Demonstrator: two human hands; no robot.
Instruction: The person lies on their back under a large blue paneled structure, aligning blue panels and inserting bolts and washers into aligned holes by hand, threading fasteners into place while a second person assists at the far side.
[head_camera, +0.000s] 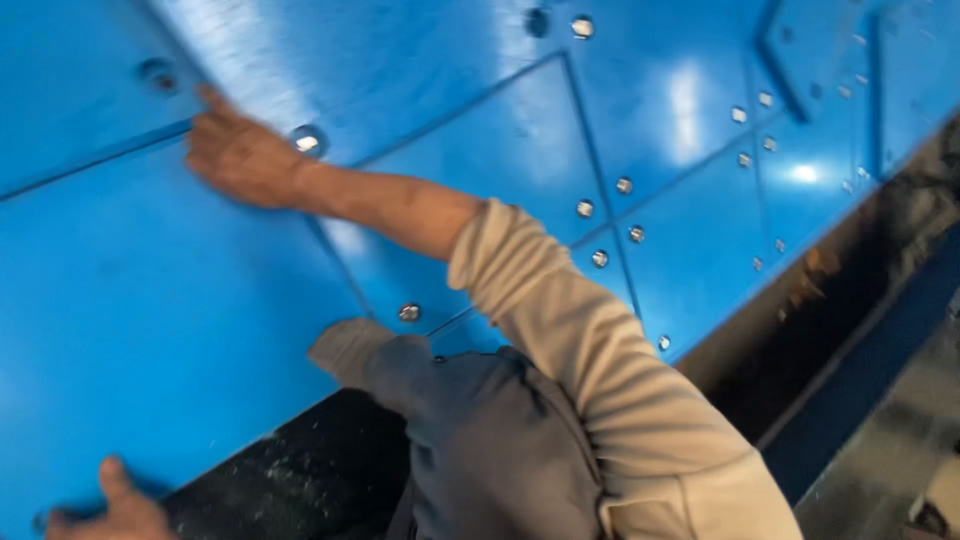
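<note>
Large glossy blue panels (150, 300) with silver bolts fill most of the view. My right hand (238, 155) lies flat and open on the panel face at the upper left, blurred, just left of a bolt (307, 141). Its arm in a beige sleeve (590, 360) reaches across from the lower right. My left hand (112, 508) is at the bottom left, cut off by the frame. It grips the panel's lower edge with its thumb on the blue face and its fingers hidden.
Seams divide the blue surface into angled pieces, with bolts (585, 208) along them. A grey-clad knee (490, 450) sits at bottom centre. Dark dusty ground (300, 480) lies below the panel edge. A dark gap and frame (850, 330) run along the right.
</note>
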